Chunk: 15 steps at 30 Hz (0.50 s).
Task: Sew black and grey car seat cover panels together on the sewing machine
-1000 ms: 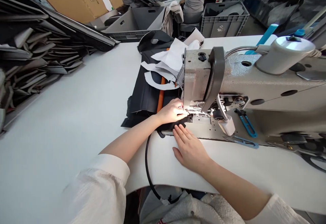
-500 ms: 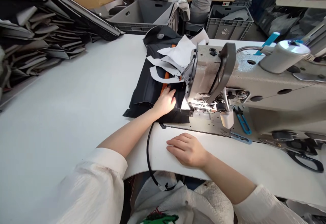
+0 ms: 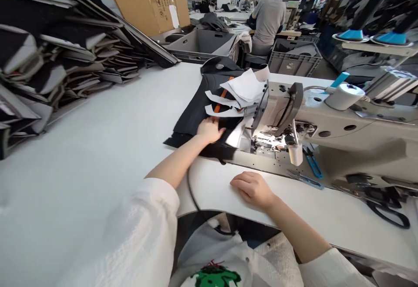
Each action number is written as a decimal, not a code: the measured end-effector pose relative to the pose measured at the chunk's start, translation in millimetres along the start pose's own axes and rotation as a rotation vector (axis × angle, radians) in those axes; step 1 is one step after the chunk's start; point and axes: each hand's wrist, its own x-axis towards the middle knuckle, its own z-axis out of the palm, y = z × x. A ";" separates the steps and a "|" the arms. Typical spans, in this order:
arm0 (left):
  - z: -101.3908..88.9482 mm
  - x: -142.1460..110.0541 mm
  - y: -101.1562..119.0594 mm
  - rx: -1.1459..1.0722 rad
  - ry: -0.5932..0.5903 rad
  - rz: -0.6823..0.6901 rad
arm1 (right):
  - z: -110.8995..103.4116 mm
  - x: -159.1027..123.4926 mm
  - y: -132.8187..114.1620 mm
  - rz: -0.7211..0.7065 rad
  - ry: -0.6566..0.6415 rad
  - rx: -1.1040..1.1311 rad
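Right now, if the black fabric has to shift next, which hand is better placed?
Probably the left hand: it lies on the black fabric, thumb spread. The right hand is off the fabric, over the white tabletop, its fingers loosely curled.

My head-worn camera looks forward and down, close above my hands (image 3: 253,190) and the worktop (image 3: 130,147), taking in the sewing machine (image 3: 329,115) at right and, farther off, grey crates (image 3: 294,64).
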 end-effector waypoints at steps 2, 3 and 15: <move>-22.3 -29.2 -55.9 0.044 -0.094 -0.120 | -0.9 -3.4 -1.1 -0.008 -0.013 0.014; -38.2 -46.3 -86.2 0.066 -0.151 -0.191 | -1.1 -5.1 -1.5 -0.012 -0.026 0.024; -94.9 -139.8 -103.5 0.062 -0.296 -0.168 | 11.3 3.3 -5.6 -0.095 -0.103 0.064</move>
